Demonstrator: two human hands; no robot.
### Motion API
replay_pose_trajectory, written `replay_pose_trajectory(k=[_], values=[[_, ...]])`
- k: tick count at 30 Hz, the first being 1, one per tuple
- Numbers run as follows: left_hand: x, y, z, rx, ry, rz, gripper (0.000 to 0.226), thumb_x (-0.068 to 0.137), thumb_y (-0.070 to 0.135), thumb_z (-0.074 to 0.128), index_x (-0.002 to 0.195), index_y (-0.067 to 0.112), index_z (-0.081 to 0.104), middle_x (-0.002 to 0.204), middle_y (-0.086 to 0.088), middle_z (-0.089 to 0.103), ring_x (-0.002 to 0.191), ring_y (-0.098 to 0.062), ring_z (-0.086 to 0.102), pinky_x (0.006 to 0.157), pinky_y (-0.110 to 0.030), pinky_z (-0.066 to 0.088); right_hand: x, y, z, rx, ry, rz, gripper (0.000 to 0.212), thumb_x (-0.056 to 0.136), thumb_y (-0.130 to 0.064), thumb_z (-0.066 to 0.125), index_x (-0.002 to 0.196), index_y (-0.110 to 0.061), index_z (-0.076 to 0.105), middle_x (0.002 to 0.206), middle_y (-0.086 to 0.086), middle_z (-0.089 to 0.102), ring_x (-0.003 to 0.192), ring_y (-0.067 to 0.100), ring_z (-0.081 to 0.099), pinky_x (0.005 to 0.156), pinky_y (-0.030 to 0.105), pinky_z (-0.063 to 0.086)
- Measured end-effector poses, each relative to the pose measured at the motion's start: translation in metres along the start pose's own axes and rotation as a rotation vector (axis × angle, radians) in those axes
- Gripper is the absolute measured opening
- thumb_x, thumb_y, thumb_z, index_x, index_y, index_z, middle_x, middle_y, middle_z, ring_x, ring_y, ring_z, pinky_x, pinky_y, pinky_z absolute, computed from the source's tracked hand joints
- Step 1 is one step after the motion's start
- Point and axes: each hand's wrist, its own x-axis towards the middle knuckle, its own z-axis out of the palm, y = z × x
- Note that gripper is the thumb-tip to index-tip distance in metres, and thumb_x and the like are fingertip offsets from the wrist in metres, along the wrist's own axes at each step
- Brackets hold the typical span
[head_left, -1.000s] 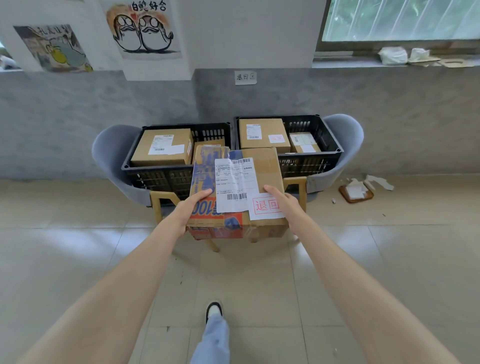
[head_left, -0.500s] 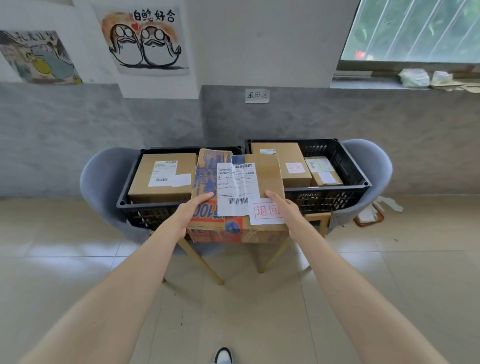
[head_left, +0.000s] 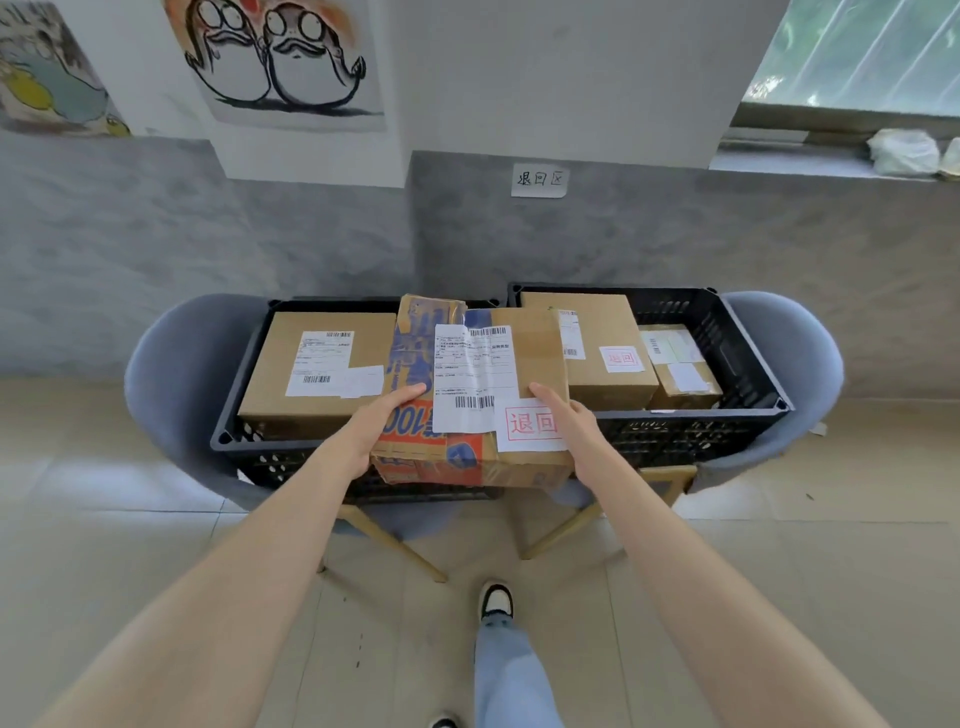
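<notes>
I hold a taped cardboard parcel (head_left: 524, 358) with blue and orange print, a white shipping label and a red-stamped slip, out in front of me. My left hand (head_left: 376, 423) grips its left side, thumb on top. My right hand (head_left: 569, 421) grips its right side, thumb on the stamped slip. The parcel hangs above the gap between two black plastic crates, the left crate (head_left: 228, 441) and the right crate (head_left: 727, 322), over their front rims.
Each crate rests on a grey chair (head_left: 171, 374). The left crate holds one large labelled box (head_left: 317, 364); the right one holds a box (head_left: 597, 348) and a smaller box (head_left: 680, 371). A small paper sign (head_left: 538, 180) hangs on the grey wall. My shoe (head_left: 496, 600) steps forward on the tiled floor.
I have walked closer to the crates, which now look bigger. The parcel has moved forward with both hands gripping it, from short of the crates to over their front rims.
</notes>
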Motion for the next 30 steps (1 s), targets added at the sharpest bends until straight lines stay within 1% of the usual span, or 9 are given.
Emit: replay_pose_trajectory(k=[4, 9, 11, 13, 16, 18, 21, 27, 30], values=[[0.033, 0.014, 0.001, -0.016, 0.034, -0.046, 0.026, 0.087, 0.045, 0.062, 0.091, 0.019, 0.065, 0.079, -0.003, 0.073, 0.071, -0.019, 0.067, 0.068, -0.032, 0.051, 0.042, -0.014, 0.007, -0.001, -0.027, 0.019, 0.055, 0.086, -0.046, 0.065, 0.126, -0.013, 0.050, 0.090, 0.001, 0.066, 0.080, 0.013, 0.060, 0.064, 0.024, 0.043], [0.077, 0.029, -0.001, -0.045, 0.099, -0.108, 0.030, 0.084, 0.046, 0.065, 0.091, 0.017, 0.067, 0.081, -0.006, 0.073, 0.075, -0.023, 0.067, 0.084, -0.039, 0.051, 0.091, -0.037, 0.015, -0.030, -0.085, 0.024, 0.058, 0.086, -0.045, 0.065, 0.130, -0.012, 0.048, 0.097, 0.003, 0.067, 0.080, 0.011, 0.061, 0.060, 0.023, 0.041], [0.093, 0.033, -0.001, -0.048, 0.114, -0.133, 0.032, 0.083, 0.047, 0.066, 0.095, 0.017, 0.068, 0.084, -0.007, 0.074, 0.077, -0.024, 0.068, 0.087, -0.041, 0.051, 0.111, -0.044, 0.018, -0.055, -0.097, 0.025, 0.056, 0.087, -0.044, 0.065, 0.130, -0.012, 0.048, 0.092, 0.001, 0.066, 0.076, 0.010, 0.061, 0.058, 0.021, 0.040], [0.108, 0.034, -0.001, -0.064, 0.133, -0.153, 0.034, 0.083, 0.048, 0.066, 0.098, 0.018, 0.067, 0.085, -0.007, 0.074, 0.080, -0.024, 0.068, 0.091, -0.042, 0.050, 0.131, -0.051, 0.021, -0.080, -0.118, 0.035, 0.056, 0.087, -0.044, 0.064, 0.130, -0.012, 0.049, 0.089, 0.000, 0.066, 0.074, 0.009, 0.061, 0.057, 0.020, 0.040], [0.129, 0.039, -0.002, -0.074, 0.168, -0.190, 0.034, 0.081, 0.051, 0.066, 0.097, 0.021, 0.067, 0.095, -0.008, 0.073, 0.097, -0.027, 0.066, 0.100, -0.047, 0.045, 0.158, -0.057, 0.029, -0.101, -0.144, 0.061, 0.062, 0.086, -0.046, 0.065, 0.135, -0.013, 0.046, 0.093, 0.001, 0.068, 0.075, 0.009, 0.063, 0.055, 0.019, 0.043], [0.135, 0.042, -0.001, -0.067, 0.170, -0.211, 0.034, 0.081, 0.052, 0.066, 0.096, 0.022, 0.067, 0.098, -0.008, 0.073, 0.098, -0.027, 0.065, 0.102, -0.048, 0.044, 0.169, -0.057, 0.032, -0.100, -0.145, 0.070, 0.062, 0.087, -0.045, 0.064, 0.136, -0.013, 0.044, 0.092, 0.000, 0.067, 0.074, 0.009, 0.063, 0.054, 0.019, 0.042], [0.152, 0.046, -0.005, -0.066, 0.188, -0.246, 0.034, 0.082, 0.052, 0.064, 0.098, 0.022, 0.067, 0.099, -0.007, 0.072, 0.094, -0.025, 0.066, 0.100, -0.046, 0.045, 0.187, -0.058, 0.039, -0.106, -0.158, 0.088, 0.059, 0.088, -0.044, 0.064, 0.135, -0.015, 0.044, 0.092, 0.000, 0.066, 0.076, 0.009, 0.063, 0.057, 0.020, 0.044], [0.179, 0.035, -0.020, -0.035, 0.196, -0.321, 0.045, 0.070, 0.064, 0.069, 0.102, 0.031, 0.065, 0.120, -0.005, 0.065, 0.117, -0.027, 0.056, 0.109, -0.052, 0.034, 0.219, -0.048, 0.054, -0.148, -0.148, 0.097, 0.070, 0.085, -0.048, 0.065, 0.141, -0.017, 0.038, 0.101, -0.001, 0.068, 0.087, 0.012, 0.066, 0.072, 0.026, 0.051], [0.190, 0.030, -0.025, -0.018, 0.178, -0.334, 0.037, 0.077, 0.060, 0.066, 0.100, 0.031, 0.064, 0.114, -0.004, 0.068, 0.113, -0.026, 0.059, 0.107, -0.050, 0.037, 0.227, -0.043, 0.060, -0.173, -0.145, 0.098, 0.063, 0.086, -0.047, 0.064, 0.138, -0.019, 0.040, 0.097, -0.003, 0.067, 0.086, 0.011, 0.065, 0.072, 0.025, 0.051]])
